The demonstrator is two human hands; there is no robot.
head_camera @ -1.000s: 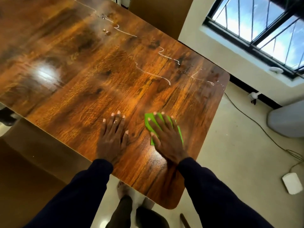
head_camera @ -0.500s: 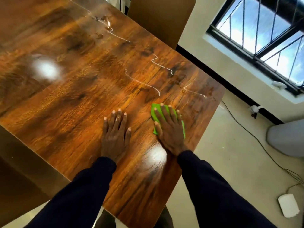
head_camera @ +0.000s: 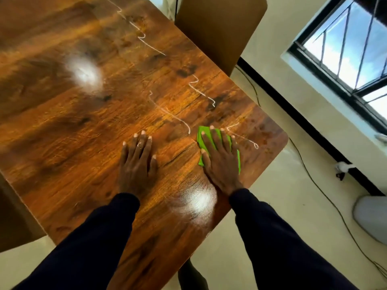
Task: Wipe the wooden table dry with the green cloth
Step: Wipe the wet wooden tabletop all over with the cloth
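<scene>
Wiping the wet tabletop (head_camera: pixel 88 126).
My right hand (head_camera: pixel 219 160) flat on green cloth (head_camera: pixel 201 141), grip open; press evenly across far water streaks (head_camera: pixel 178 119).

- A brown chair back (head_camera: pixel 219 28) stood at the far side.
- A barred window (head_camera: pixel 354 53) showed bright sky.
- A black cable (head_camera: pixel 326 197) trailed over the pale floor (head_camera: pixel 293 185).
</scene>
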